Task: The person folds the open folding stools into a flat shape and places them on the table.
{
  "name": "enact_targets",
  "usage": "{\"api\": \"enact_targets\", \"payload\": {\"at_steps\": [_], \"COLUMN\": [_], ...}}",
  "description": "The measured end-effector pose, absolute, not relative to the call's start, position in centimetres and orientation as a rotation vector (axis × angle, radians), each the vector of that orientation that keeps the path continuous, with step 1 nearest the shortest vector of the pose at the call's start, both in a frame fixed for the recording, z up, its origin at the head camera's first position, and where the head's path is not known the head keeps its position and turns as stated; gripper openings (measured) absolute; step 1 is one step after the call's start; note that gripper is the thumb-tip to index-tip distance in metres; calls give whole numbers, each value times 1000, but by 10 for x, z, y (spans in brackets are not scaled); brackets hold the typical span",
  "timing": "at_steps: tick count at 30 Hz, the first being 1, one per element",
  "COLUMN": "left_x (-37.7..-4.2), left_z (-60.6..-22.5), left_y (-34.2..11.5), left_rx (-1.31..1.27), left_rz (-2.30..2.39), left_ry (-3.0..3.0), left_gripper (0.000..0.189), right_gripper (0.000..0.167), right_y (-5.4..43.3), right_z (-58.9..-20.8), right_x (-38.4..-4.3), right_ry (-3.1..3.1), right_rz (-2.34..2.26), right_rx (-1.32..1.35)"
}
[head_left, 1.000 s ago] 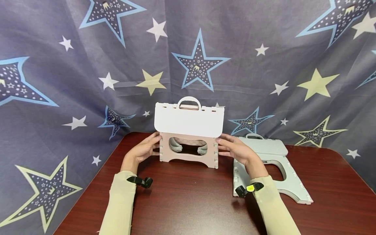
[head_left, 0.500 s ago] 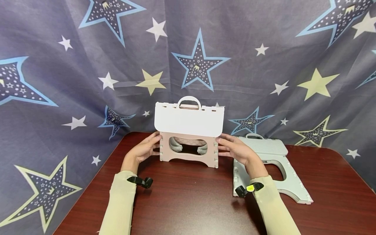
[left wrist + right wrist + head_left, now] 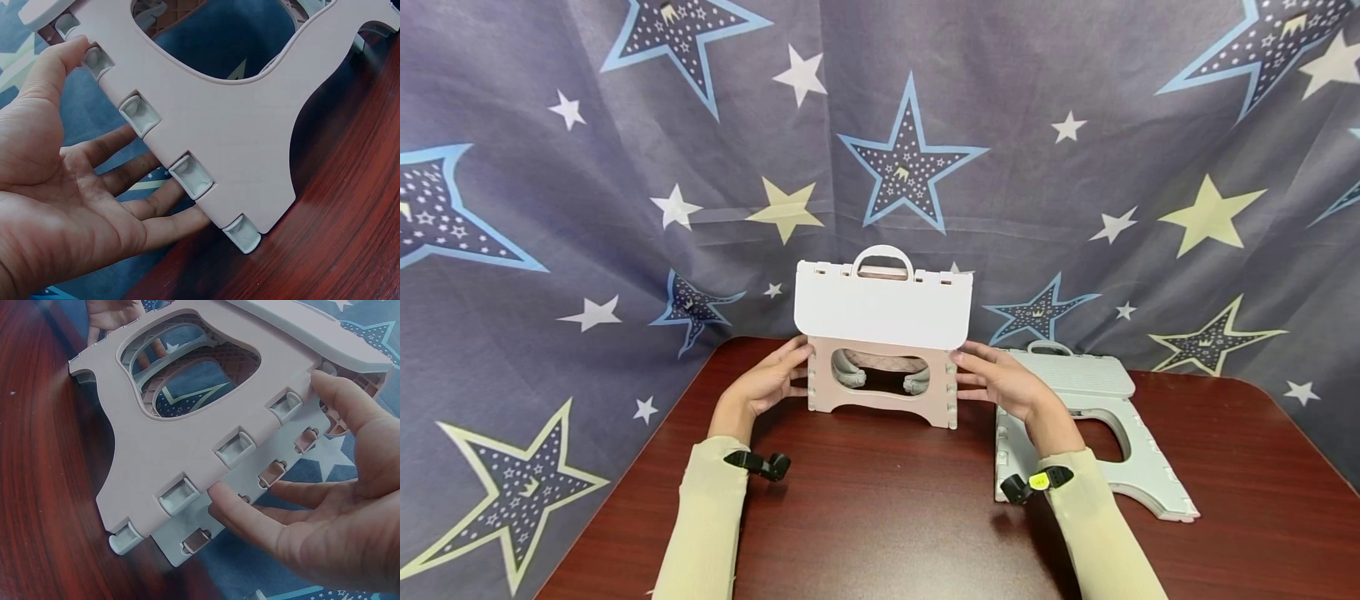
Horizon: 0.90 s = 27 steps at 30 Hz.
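Observation:
A pink folding step stool [image 3: 883,403] with a pale, near-white top stands partly unfolded on the table, its carry handle pointing up. Its top tilts toward the head camera. My left hand [image 3: 769,382] holds the stool's left side; in the left wrist view the thumb [image 3: 62,59] touches the front hinge edge and the fingers reach behind the panel. My right hand [image 3: 1006,379] holds the opposite side. In the right wrist view its thumb [image 3: 340,394] lies near the top hinge, the fingers spread along the folding side panel [image 3: 269,478]. The stool's back is mostly hidden in the head view.
A light grey-green folding stool [image 3: 1063,375] lies folded flat on the dark red wooden table [image 3: 865,508], partly under my right forearm. A star-patterned curtain [image 3: 910,108] hangs close behind the table and along its left side.

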State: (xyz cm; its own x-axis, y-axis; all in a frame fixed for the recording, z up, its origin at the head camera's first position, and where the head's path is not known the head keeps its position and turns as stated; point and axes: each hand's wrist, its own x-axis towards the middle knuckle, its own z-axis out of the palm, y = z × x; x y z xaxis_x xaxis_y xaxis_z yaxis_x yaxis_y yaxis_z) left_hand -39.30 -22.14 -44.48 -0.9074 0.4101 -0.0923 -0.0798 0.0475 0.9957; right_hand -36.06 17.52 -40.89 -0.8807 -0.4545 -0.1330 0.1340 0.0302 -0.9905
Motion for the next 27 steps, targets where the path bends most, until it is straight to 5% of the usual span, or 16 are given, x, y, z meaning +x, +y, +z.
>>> {"api": "enact_targets", "payload": {"at_steps": [27], "left_x": [-392], "left_z": [-443], "left_y": [-221], "left_rx": [312], "left_rz": [1922], "left_ry": [1972], "left_gripper": [72], "right_gripper": [79], "right_y": [175], "right_z": [-410], "right_x": [-361], "right_ry": [1909], "right_rz": [-1902], "right_rx": [-317]}}
